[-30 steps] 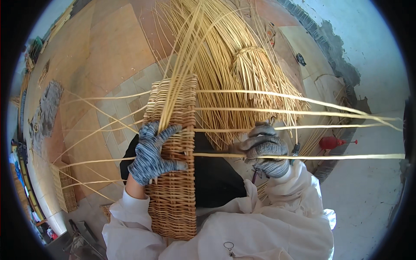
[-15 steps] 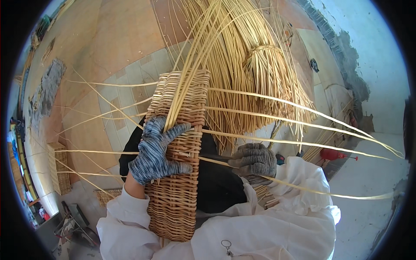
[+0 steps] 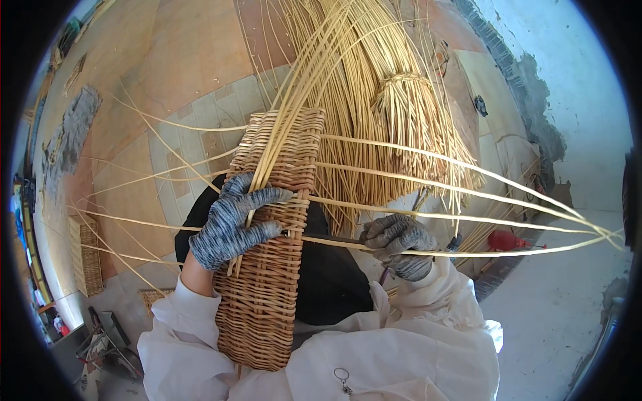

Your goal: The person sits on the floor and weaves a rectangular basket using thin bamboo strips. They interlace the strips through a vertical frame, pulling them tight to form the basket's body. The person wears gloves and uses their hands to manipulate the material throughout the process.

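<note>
A long brown woven willow panel (image 3: 261, 304) lies upright across my lap, with pale rods sticking out from both sides. My left hand (image 3: 237, 224), in a mottled grey knit glove, grips its middle, thumb and fingers spread over the weave beside a bunch of long rods (image 3: 287, 107) that fans upward. At the right, my gloved right hand (image 3: 399, 244) is closed on the lowest rod (image 3: 508, 252). A narrow dark bar (image 3: 341, 237), perhaps a tool, runs behind that rod toward the panel; I cannot make it out clearly.
Behind the panel lie big willow bundles (image 3: 408, 107). A red pump-like object (image 3: 501, 240) sits by the right wall (image 3: 578, 120). At left are a woven basket (image 3: 87, 257), a torn grey sheet (image 3: 70, 137) and, lower down, metal equipment (image 3: 107, 341).
The lowest right rod dipped, then rose to converge with the rods above it. My right hand moved down, then slightly up. The panel and both hands have shifted slightly.
</note>
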{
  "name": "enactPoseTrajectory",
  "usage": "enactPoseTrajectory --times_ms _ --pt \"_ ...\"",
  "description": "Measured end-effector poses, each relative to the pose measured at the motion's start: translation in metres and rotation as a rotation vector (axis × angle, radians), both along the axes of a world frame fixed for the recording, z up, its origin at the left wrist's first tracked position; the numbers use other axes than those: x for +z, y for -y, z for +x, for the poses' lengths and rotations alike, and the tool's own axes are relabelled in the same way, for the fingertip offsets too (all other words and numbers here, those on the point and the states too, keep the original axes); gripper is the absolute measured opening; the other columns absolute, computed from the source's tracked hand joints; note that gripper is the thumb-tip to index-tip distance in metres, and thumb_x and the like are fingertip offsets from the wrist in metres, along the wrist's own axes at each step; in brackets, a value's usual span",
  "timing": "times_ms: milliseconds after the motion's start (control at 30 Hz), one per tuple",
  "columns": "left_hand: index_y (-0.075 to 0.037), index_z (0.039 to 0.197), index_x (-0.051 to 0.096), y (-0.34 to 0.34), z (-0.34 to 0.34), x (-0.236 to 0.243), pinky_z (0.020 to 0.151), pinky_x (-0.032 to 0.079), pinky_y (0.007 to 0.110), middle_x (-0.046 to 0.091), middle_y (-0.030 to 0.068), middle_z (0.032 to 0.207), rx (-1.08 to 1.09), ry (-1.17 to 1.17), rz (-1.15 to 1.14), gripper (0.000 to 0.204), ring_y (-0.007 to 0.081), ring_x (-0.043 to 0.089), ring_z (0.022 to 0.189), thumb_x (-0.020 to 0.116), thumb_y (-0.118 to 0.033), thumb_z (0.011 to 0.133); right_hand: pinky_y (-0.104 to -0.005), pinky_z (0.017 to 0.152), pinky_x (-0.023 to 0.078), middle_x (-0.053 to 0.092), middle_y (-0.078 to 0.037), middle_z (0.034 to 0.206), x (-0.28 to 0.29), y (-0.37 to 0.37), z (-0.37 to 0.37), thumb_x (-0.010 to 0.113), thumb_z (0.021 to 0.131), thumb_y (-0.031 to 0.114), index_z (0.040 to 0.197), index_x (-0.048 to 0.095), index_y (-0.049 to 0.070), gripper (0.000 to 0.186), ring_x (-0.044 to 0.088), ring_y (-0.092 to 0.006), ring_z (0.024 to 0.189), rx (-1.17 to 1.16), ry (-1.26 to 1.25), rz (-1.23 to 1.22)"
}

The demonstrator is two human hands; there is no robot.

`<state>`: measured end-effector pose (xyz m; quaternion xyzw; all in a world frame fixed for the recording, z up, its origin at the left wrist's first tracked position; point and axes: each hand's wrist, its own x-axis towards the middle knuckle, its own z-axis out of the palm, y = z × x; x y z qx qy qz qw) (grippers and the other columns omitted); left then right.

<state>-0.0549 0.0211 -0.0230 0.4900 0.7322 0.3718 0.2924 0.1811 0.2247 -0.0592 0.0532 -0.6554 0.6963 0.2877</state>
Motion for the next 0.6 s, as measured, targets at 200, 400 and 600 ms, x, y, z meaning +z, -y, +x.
enactPoseTrajectory --times_ms 200,400,600 --pt "-0.017 0.116 0.064 0.004 0.001 -0.005 0.104 0.033 0.043 0.051 0.015 0.123 0.04 -0.056 0.009 0.053 0.0336 0.045 0.116 0.079 -0.035 0.068 -0.0433 0.084 0.051 0.068 -0.013 0.081 0.018 -0.004 -0.005 0.074 0.069 0.006 0.071 0.066 0.003 0.009 0.065 -0.0303 0.085 0.023 0.112 0.301" --pt "-0.018 0.116 0.063 0.006 0.003 -0.005 0.103 0.034 0.043 0.052 0.015 0.122 0.092 -0.068 0.01 0.056 0.034 0.045 0.116 0.08 -0.036 0.066 -0.0395 0.081 0.053 0.069 -0.013 0.086 0.031 -0.006 -0.015 0.074 0.07 0.005 0.079 0.067 0.002 0.011 0.066 -0.0282 0.083 0.064 0.109 0.313" --pt "-0.019 0.114 0.064 0.009 0.006 -0.016 0.102 0.035 0.043 0.053 0.0143 0.12 0.114 -0.101 0.065 0.054 0.034 0.046 0.115 0.079 -0.039 0.066 -0.0348 0.069 0.055 0.069 -0.013 0.088 0.125 0.008 -0.064 0.069 0.076 0.003 0.088 0.066 0.003 0.012 0.067 -0.0245 0.083 0.118 0.556 0.658"
